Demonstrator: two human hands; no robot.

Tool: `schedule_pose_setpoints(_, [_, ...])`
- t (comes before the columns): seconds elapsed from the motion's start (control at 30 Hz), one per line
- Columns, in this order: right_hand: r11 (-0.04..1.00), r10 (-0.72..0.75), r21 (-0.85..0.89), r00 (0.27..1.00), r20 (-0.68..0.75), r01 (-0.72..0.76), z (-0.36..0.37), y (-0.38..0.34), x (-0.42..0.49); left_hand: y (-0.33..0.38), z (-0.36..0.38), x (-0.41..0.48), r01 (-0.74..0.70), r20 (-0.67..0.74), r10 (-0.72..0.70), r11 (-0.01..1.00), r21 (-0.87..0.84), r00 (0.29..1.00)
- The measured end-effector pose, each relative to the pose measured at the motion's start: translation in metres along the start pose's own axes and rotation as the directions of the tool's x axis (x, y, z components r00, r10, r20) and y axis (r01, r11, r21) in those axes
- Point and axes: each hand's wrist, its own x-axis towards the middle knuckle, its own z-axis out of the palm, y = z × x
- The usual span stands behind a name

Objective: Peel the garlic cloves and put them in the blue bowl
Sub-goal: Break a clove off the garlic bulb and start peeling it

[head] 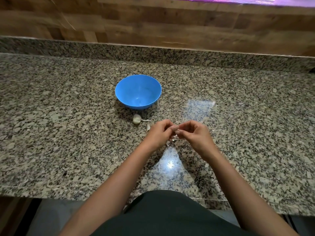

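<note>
1. both hands meet low over the table [68, 116], near the bowl [129, 92], likely so skins [173, 139] fall on the table and the bowl is a short reach away.
2. left hand [160, 132]: fingers [167, 124] curled in, pinching a clove that is hidden between the hands.
3. right hand [192, 132]: fingers [185, 126] curled too, pinching the same clove, probably to pull skin.
4. a garlic piece [136, 119] lies just before the bowl, which looks empty.
</note>
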Motion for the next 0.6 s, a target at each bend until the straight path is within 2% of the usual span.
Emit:
schedule_pose_setpoints(0.07, [0.945,-0.119,-0.303,0.993,0.023,0.121,0.001,0.0,-0.001,0.001,0.0,0.001,0.008,-0.013,-0.009,0.999,-0.049,1.0])
schedule_pose_setpoints(0.13, [0.759,-0.289,-0.58,0.951,0.107,0.296,0.0,0.0,-0.004,0.003,0.0,-0.001,0.021,0.018,-0.02,0.995,-0.096,1.0])
schedule_pose_setpoints(0.2, [0.616,-0.406,-0.658,0.89,0.207,0.434,-0.002,0.0,-0.005,0.002,0.001,-0.002,0.028,0.067,-0.023,0.997,-0.068,0.997])
schedule_pose_setpoints(0.27, [0.572,-0.412,-0.665,0.869,0.274,0.481,-0.004,-0.003,-0.006,0.004,0.001,-0.003,0.04,0.107,-0.032,0.996,-0.075,0.994])
schedule_pose_setpoints(0.33, [0.59,-0.36,-0.663,0.885,0.295,0.461,-0.004,-0.005,-0.007,0.009,0.004,-0.003,0.1,0.14,-0.072,0.973,-0.207,0.988])
schedule_pose_setpoints(0.4, [0.652,-0.356,-0.63,0.904,0.236,0.422,-0.003,-0.005,-0.008,0.014,0.007,-0.004,0.124,0.15,-0.082,0.947,-0.295,0.985])
schedule_pose_setpoints(0.47, [0.801,-0.265,-0.514,0.952,0.154,0.307,-0.002,-0.005,-0.009,0.014,0.006,-0.005,0.069,0.137,-0.04,0.974,-0.215,0.99])
schedule_pose_setpoints(0.53, [0.936,-0.103,-0.319,0.983,0.15,0.146,-0.003,-0.007,-0.01,0.01,0.001,-0.005,-0.039,0.136,0.047,0.997,-0.062,0.99])
schedule_pose_setpoints(0.6, [0.997,0.007,-0.077,0.984,0.18,0.007,-0.004,-0.008,-0.011,0.007,-0.005,-0.005,-0.136,0.162,0.125,0.989,0.055,0.979])
